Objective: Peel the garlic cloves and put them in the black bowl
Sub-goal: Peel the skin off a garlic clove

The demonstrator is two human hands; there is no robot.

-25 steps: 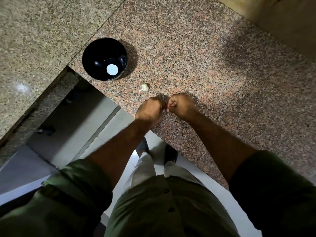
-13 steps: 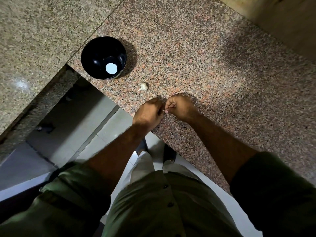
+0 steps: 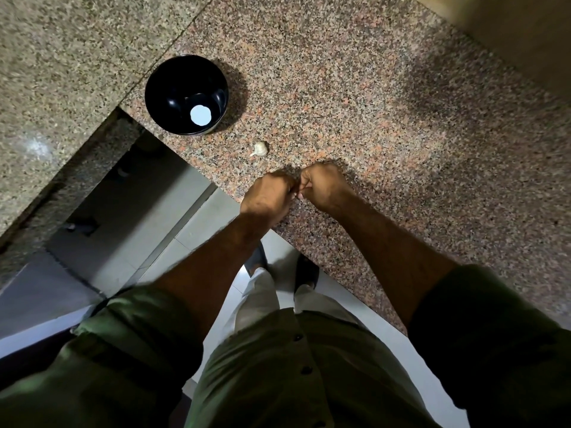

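A black bowl point(image 3: 173, 84) stands on the speckled granite counter point(image 3: 355, 97), with a bright round reflection on its bottom. A small white garlic piece point(image 3: 260, 148) lies on the counter between the bowl and my hands. My left hand point(image 3: 267, 197) and my right hand point(image 3: 324, 186) meet knuckle to knuckle near the counter's front edge, fingers curled inward. They pinch a small garlic clove point(image 3: 298, 195) between them; only a pale sliver of it shows.
The counter's front edge runs diagonally just below my hands, with tiled floor point(image 3: 129, 230) and my feet under it. A second granite slab point(image 3: 61, 57) adjoins at the left. A pale wall point(image 3: 513, 32) rises at the top right.
Both hands stay together at the same spot, with small finger movements on the clove. The view shifted slightly.
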